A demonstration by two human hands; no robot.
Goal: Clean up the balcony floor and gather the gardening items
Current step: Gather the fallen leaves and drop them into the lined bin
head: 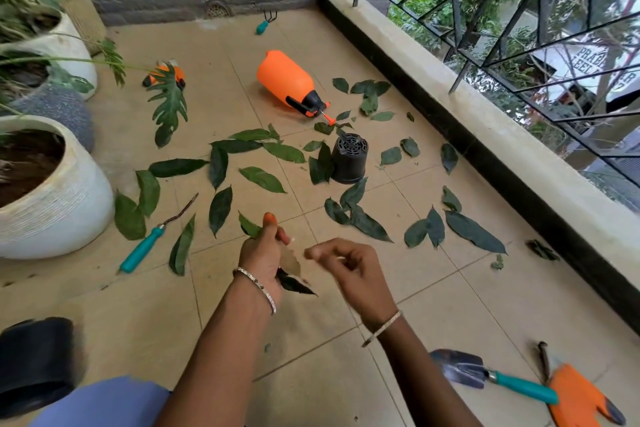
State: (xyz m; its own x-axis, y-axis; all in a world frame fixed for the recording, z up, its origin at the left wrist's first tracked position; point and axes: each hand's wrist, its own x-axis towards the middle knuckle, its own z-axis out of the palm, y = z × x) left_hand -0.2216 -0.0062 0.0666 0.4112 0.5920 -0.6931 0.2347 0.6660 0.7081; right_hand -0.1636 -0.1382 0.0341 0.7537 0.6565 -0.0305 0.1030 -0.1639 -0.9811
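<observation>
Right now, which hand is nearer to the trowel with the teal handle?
Right. The right hand is up and left of the trowel; the left hand, gripping leaves, is farther left.

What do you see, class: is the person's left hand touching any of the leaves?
Touching. The head view shows the left hand gripping a bunch of leaves, whose tips stick out above and below its curled fingers.

The sprayer (286, 81) lies behind the upturned pot (349, 158), amid leaves (262, 179) scattered on the floor (433, 291).
</observation>
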